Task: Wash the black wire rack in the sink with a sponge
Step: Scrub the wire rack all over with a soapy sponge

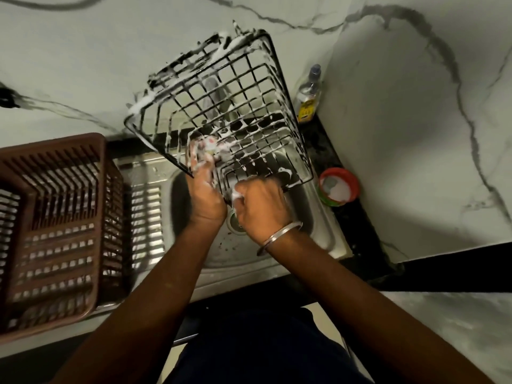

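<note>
The black wire rack (230,87) is tilted up over the steel sink (328,228), its bars streaked with white foam. My left hand (206,195) reaches into the rack from below and grips a foamy sponge (209,146) against the wires. My right hand (260,203), with a metal bangle on the wrist, grips the rack's near lower edge; foam covers the fingers. The rack's lower corner is hidden behind both hands.
A brown plastic dish basket (55,217) stands on the drainboard at the left. A tap (214,92) shows through the rack. A clear bottle (308,95) and a red-rimmed tub of white soap (338,187) sit at the sink's right, against the marble wall.
</note>
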